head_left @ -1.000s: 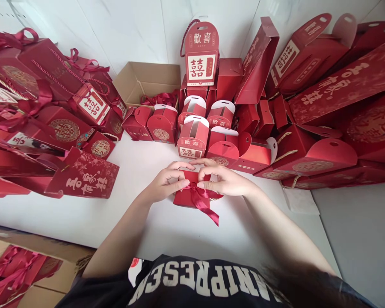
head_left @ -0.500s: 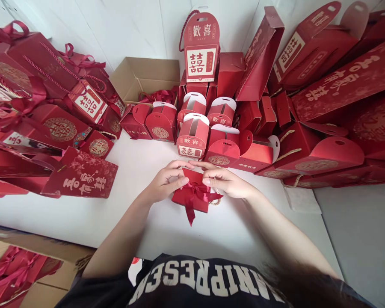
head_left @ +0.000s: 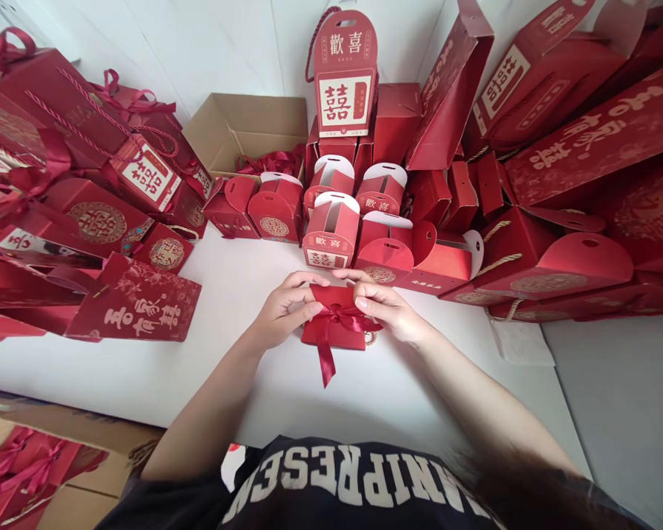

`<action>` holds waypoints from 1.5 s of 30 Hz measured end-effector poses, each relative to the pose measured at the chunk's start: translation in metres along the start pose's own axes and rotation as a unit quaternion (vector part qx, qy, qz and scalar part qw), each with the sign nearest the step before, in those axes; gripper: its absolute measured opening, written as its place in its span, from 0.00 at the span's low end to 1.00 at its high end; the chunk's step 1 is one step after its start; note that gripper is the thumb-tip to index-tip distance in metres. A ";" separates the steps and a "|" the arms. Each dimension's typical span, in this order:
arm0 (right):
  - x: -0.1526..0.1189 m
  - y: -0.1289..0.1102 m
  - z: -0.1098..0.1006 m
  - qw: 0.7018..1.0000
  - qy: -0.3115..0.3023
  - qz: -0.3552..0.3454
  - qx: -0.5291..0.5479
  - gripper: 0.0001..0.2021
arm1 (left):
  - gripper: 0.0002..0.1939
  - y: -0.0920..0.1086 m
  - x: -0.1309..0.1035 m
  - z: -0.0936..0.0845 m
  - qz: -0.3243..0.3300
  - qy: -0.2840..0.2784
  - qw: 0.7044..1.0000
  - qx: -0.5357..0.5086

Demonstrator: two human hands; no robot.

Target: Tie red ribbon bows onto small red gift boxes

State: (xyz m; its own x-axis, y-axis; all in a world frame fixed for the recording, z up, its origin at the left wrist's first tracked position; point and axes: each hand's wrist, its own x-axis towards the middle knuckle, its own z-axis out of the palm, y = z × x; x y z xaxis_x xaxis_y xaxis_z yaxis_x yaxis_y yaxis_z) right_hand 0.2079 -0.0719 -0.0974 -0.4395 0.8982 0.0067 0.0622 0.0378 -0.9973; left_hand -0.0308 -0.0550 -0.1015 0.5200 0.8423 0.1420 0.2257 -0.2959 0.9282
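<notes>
A small red gift box (head_left: 345, 339) rests on the white table in front of me, a dark red satin ribbon (head_left: 325, 361) tied in a bow on its top. One ribbon tail hangs over the near side. Part of a cream twisted cord (head_left: 370, 338) shows at its right edge. My left hand (head_left: 288, 308) is closed on the box's left side, thumb on top by the bow. On the other side, my right hand (head_left: 387, 308) is closed with its thumb at the top right corner and the ribbon. Curled fingers hide the box's sides.
Small red handled boxes (head_left: 332, 234) stand just beyond my hands. Larger red boxes are piled left (head_left: 100, 221) and right (head_left: 572, 261). Behind is an open cardboard carton (head_left: 215, 132) with ribbon inside. Another carton (head_left: 88, 482) with ribboned red boxes sits below the table's left edge.
The gift box has turned slightly, so its near edge now lies more level. My hands have shifted a little with it, and the right index finger is straighter.
</notes>
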 end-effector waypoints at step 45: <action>-0.030 -0.003 -0.005 0.988 0.047 0.144 -0.031 0.20 | 0.23 0.002 0.000 0.013 -0.056 0.072 0.991 -0.098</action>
State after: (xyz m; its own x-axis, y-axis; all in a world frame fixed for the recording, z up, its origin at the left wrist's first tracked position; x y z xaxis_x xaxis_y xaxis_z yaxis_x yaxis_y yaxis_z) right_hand 0.2251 -0.0969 -0.0946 -0.3106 0.9120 -0.2679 0.2293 -0.2017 -0.9522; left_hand -0.0194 -0.0613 -0.1044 0.3752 0.9244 0.0689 0.1031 -0.1154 0.9879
